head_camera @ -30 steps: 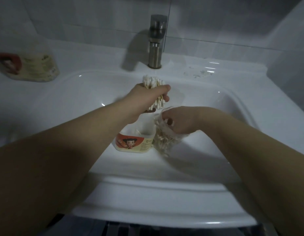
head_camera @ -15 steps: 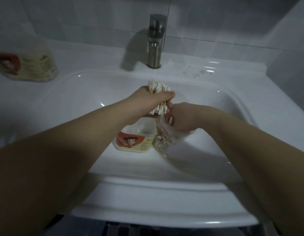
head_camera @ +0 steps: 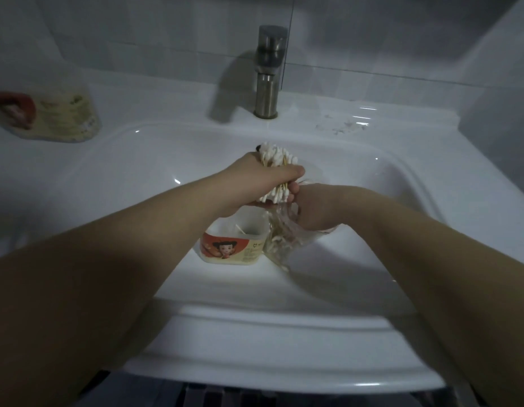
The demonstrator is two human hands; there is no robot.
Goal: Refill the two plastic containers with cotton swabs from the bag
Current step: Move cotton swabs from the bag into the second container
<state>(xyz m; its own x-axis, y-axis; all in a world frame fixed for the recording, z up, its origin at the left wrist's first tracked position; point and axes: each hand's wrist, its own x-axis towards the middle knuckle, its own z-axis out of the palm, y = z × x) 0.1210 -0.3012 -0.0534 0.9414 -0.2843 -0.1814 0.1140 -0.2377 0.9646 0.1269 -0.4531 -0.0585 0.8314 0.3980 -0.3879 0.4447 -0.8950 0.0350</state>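
White ceramic is filling most of the view: a sink sunk into a worktop, with a brushed-metal tap standing at the back rim and casting a shadow to its left. Pale specks are lying on the rim right of the tap. A far tub with a red label is sitting at the left edge of the worktop, too blurred to read. In the basin an open tub with a cartoon label is standing upright, a stick or two leaning inside it. The left forearm is crossing over its near-left corner, and the fist above is hiding part of its mouth. The left hand is closing tightly round a bundle of swabs, with white tips poking out above and below the fist. It is hovering over the open tub and touching the right hand. The right hand's fingers are curling to grip the top of a clear bag. The bag is hanging against the open tub's right side, with more sticks showing through it.
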